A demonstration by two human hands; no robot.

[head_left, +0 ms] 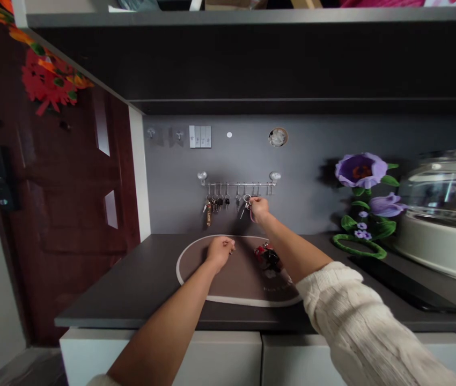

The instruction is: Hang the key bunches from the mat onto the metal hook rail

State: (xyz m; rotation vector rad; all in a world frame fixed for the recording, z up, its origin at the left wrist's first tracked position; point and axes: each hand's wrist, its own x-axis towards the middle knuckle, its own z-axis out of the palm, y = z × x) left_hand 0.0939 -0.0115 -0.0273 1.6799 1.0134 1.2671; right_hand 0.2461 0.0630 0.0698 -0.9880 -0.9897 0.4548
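My right hand (259,208) reaches up to the hook rail (238,184) on the grey wall. Its fingers pinch a ring of keys (245,208) just under the hooks, and a pinkish strap hangs below the fingers; whether the ring sits on a hook is too small to tell. Several other keys (218,202) dangle from the hooks to the left, one with a brown tag (208,213). Over the brown mat (196,268) my left hand (220,252) is closed, its fingers curled in, and what they hold, if anything, is hidden. A dark and red bunch (269,257) lies on the mat.
A dark shelf (252,64) overhangs the counter (131,289). To the right stand purple flowers (361,170), a flat black object (405,284) and a white appliance (433,238) with a clear cover. At the left is a dark red door (103,257). Small hooks (179,135) sit higher on the wall.
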